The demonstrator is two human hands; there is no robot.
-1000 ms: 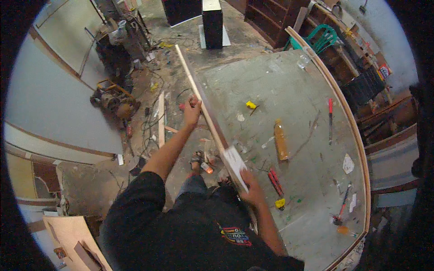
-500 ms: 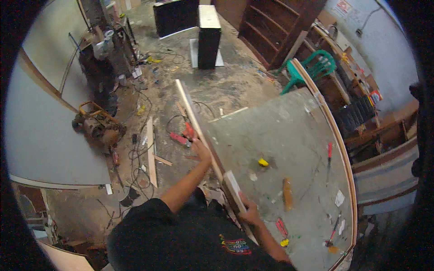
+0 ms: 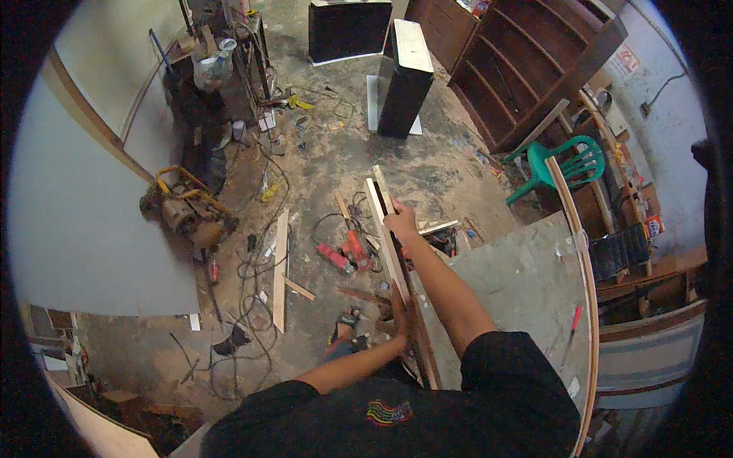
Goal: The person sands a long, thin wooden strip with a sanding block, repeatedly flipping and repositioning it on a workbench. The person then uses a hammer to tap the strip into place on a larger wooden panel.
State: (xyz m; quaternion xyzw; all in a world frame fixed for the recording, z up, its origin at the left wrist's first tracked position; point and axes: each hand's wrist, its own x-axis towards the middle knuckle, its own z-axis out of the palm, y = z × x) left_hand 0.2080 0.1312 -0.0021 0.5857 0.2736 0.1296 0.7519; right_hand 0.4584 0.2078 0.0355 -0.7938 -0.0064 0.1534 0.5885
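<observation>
Two long, narrow wooden strips lie side by side in front of me, slanting away along the left edge of the grey-topped table point(image 3: 508, 286). The left strip point(image 3: 387, 243) has a pale edge; the other strip point(image 3: 381, 178) shows its pale far end just beyond. My right hand point(image 3: 402, 219) reaches forward and grips the strips near their far ends, fingers closed. Nearer my body, my left hand point(image 3: 399, 324) is closed around them from the left side, its fingers partly hidden by the wood.
Red power tools point(image 3: 345, 256) with cords lie on the floor left of the table. Loose wood offcuts point(image 3: 281, 267) and a yellow-framed machine point(image 3: 187, 210) are farther left. A green plastic chair point(image 3: 565, 164) and a dark shelf unit point(image 3: 519, 65) stand at the far right.
My hands have traded places: the right went from the near part to the far end, the left came back nearer. Two strip ends now show side by side. My view has shifted left.
</observation>
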